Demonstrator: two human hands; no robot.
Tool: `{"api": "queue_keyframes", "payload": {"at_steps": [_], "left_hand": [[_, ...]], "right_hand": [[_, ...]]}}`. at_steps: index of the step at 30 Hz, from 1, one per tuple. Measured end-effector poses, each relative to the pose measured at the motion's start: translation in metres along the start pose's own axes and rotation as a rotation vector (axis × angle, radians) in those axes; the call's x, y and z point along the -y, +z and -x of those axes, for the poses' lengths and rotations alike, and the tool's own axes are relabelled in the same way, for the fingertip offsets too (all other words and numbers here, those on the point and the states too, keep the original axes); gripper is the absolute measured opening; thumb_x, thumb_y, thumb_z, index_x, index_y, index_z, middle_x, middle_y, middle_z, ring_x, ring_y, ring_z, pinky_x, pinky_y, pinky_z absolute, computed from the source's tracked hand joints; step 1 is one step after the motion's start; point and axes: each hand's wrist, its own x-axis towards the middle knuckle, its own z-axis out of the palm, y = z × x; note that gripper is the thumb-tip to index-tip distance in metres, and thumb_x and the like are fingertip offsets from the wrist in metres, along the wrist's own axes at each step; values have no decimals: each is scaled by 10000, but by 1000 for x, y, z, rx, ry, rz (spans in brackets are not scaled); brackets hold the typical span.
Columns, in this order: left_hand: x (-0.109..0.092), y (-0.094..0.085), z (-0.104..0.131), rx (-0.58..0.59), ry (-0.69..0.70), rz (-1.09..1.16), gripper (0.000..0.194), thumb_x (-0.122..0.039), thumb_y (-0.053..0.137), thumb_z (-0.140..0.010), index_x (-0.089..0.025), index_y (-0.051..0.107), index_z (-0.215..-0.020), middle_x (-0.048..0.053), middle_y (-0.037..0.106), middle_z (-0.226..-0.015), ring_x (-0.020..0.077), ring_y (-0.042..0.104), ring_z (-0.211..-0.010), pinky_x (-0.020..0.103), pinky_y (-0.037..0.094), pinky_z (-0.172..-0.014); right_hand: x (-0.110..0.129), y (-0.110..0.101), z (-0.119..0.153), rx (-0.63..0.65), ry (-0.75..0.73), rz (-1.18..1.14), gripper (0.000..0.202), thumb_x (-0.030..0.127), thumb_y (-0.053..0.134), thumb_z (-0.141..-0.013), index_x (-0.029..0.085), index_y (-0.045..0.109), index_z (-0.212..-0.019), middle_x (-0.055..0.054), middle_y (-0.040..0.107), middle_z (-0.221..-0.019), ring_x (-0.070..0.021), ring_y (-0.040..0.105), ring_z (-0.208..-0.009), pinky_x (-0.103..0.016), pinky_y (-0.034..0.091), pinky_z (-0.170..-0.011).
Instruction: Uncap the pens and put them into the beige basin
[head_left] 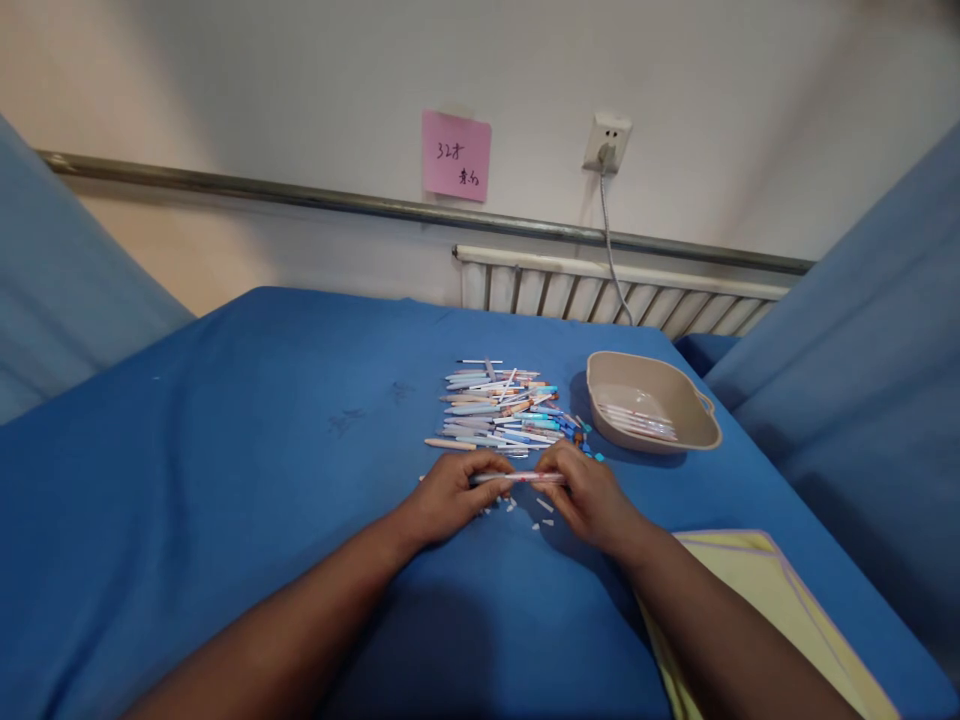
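Observation:
A slim pen (523,478) with a whitish barrel and reddish marks lies level between my two hands. My left hand (456,492) pinches its left end between thumb and fingers. At the other end, my right hand (589,492) is closed on the barrel. Just beyond my hands spreads a pile of pens and thin pen parts (499,405) in white, pale blue, peach and blue. Several small white pieces (545,506) are scattered on the cloth beneath and between my hands. What my fingertips cover of the pen is hidden.
A beige plastic basin (701,425) holding several whitish pens (637,422) stands right of the pile. A folded yellow cloth (750,580) lies under my right forearm. Blue cloth (225,480) covers the table. Behind are a radiator (551,285), a metal rail and a plugged-in socket (607,142).

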Motion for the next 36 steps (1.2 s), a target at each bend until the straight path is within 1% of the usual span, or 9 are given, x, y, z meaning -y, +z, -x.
{"api": "queue_keyframes", "payload": {"at_steps": [4, 10, 14, 18, 22, 25, 28, 31, 36], "left_hand": [[0, 1, 1, 20, 47, -47, 242, -337, 514, -881, -166, 653, -979, 25, 670, -836, 139, 589, -715, 228, 454, -672], [-4, 1, 3, 45, 147, -227, 269, -331, 479, -907, -208, 646, -1080, 49, 685, -1012, 187, 604, -922, 256, 435, -799], [-1, -1, 1, 6, 111, -214, 264, -330, 477, -906, -184, 646, -1048, 41, 686, -956, 174, 608, -866, 247, 440, -771], [1, -1, 0, 38, 105, -179, 262, -339, 472, -907, -173, 643, -1016, 27, 682, -893, 162, 603, -812, 240, 445, -744], [-2, -1, 1, 44, 183, -275, 271, -336, 464, -916, -196, 630, -1079, 47, 675, -988, 181, 594, -907, 256, 425, -800], [-2, -2, 2, 24, 188, -329, 276, -344, 445, -924, -206, 633, -1072, 47, 672, -976, 182, 589, -896, 254, 417, -785], [-1, -4, 1, 9, 134, -274, 281, -367, 442, -920, -190, 640, -1013, 28, 668, -882, 166, 586, -809, 238, 423, -728], [0, -4, 0, 27, 122, -213, 291, -378, 448, -914, -172, 640, -984, 22, 666, -857, 162, 584, -792, 239, 429, -724], [-1, -3, 1, 32, 186, -300, 278, -351, 446, -922, -194, 625, -1067, 45, 670, -976, 178, 586, -884, 252, 416, -780]], "right_hand": [[2, -1, 0, 25, 37, -36, 132, 280, 478, -915, 193, 563, -863, -48, 598, -780, -161, 549, -719, -267, 409, -643], [-5, 8, -2, 59, 293, -187, 270, 369, 504, -892, 181, 559, -706, 19, 558, -608, -116, 508, -563, -215, 363, -520], [-1, 7, -2, -17, 184, -103, 151, 317, 570, -858, 184, 553, -927, -26, 607, -820, -144, 549, -705, -243, 413, -624], [2, 1, -1, 5, 37, 7, 116, 265, 496, -905, 186, 569, -859, -49, 601, -794, -158, 549, -734, -259, 409, -656], [-3, 7, 0, 44, 215, -99, 239, 348, 506, -896, 186, 581, -737, 0, 577, -638, -123, 514, -580, -227, 372, -541], [-6, 13, 0, 36, 317, -218, 209, 379, 522, -876, 191, 584, -810, 29, 559, -607, -108, 488, -524, -209, 357, -492], [-3, 12, 0, -8, 220, -120, 182, 332, 581, -841, 194, 554, -958, -8, 607, -762, -136, 540, -635, -236, 407, -574], [0, 7, 0, 2, 84, 1, 110, 282, 513, -889, 187, 568, -900, -57, 615, -840, -170, 567, -769, -272, 421, -678], [-4, 11, 0, 35, 254, -123, 241, 370, 482, -907, 188, 574, -778, 3, 596, -648, -131, 541, -587, -232, 382, -548]]}}
